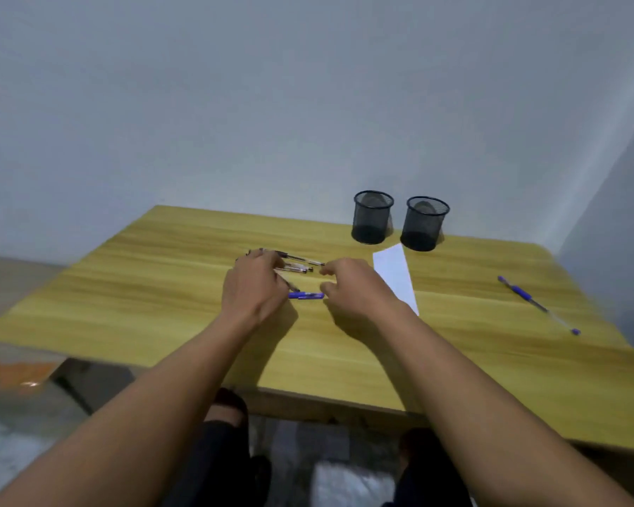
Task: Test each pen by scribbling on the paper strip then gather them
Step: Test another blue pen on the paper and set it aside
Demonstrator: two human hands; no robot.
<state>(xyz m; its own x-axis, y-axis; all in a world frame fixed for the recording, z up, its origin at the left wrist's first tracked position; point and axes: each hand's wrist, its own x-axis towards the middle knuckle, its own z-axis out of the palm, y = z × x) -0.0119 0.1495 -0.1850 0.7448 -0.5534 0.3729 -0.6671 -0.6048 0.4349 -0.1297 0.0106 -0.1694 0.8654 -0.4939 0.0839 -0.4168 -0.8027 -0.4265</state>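
Hands meet over the pens (298, 266) mid-tabletop (162, 287): left hand (253, 285) lies fingers spread across their ends, right hand (354, 285) curls at their tips, grip unclear; paper strip (396, 274) just right, blue pen (537, 303) well apart beyond, mesh cups (372, 217) behind

I see a cluster of clear pens (298, 266) with dark ends, flat and roughly parallel mid-tabletop, partly hidden. A short blue pen (306, 295) lies crosswise just nearer the front edge. A blue-grip pen (538, 305) lies diagonal, well apart, by the right edge. The white paper strip (396, 276) lies flat and angled between them.
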